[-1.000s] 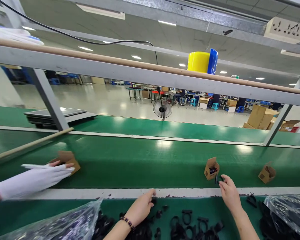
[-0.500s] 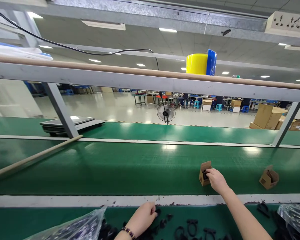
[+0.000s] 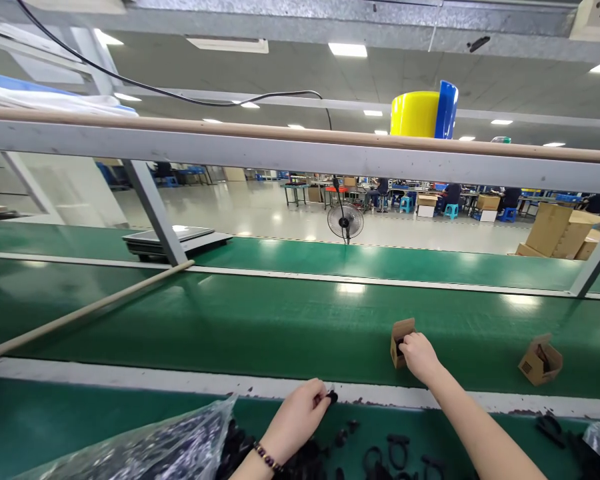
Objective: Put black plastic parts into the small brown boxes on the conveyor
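Note:
My right hand (image 3: 419,356) reaches onto the green conveyor belt (image 3: 260,327) and its fingers press into the open mouth of a small cardboard box (image 3: 400,341); something black shows at its fingertips. My left hand (image 3: 300,417) rests at the near edge of the belt, fingers pinched on a small black part (image 3: 331,397). A beaded bracelet is on my left wrist. Black plastic clips (image 3: 387,453) lie scattered in front of me on the green bench.
A second open small cardboard box (image 3: 541,360) sits on the belt to the right. A clear plastic bag of black parts (image 3: 155,450) lies at lower left. A wooden rod (image 3: 80,313) slants across the belt's left. A metal frame rail (image 3: 300,157) carries yellow and blue tape rolls (image 3: 423,115).
My right hand has moved from the belt edge up to the small box and into its opening. The gloved hand and the box at left have left view. My left hand pinched a black part.

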`<state>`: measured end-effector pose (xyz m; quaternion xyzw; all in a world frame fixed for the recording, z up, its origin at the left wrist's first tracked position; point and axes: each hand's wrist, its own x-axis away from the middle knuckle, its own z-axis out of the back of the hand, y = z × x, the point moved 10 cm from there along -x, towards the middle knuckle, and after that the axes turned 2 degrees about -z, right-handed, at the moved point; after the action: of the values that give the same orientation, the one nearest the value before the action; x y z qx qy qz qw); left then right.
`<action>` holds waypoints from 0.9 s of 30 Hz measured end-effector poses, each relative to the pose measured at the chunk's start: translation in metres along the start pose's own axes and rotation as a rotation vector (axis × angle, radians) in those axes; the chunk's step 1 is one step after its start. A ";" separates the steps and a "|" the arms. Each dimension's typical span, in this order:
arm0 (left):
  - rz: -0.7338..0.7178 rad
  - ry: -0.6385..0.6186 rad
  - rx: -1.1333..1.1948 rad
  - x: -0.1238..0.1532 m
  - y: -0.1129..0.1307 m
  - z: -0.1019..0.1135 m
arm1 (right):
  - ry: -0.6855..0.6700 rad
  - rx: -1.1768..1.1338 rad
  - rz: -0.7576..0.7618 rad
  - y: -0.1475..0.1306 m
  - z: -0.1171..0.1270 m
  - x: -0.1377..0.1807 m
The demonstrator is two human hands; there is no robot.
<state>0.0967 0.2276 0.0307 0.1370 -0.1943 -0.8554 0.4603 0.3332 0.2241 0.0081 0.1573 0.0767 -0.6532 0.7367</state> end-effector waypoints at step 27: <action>-0.026 0.121 0.319 -0.028 0.031 0.035 | -0.026 -0.119 0.231 -0.111 -0.018 -0.034</action>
<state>0.1200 0.2427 0.0778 0.2621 -0.2979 -0.8096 0.4326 0.2212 0.2515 -0.0122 0.1125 0.0872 -0.5604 0.8159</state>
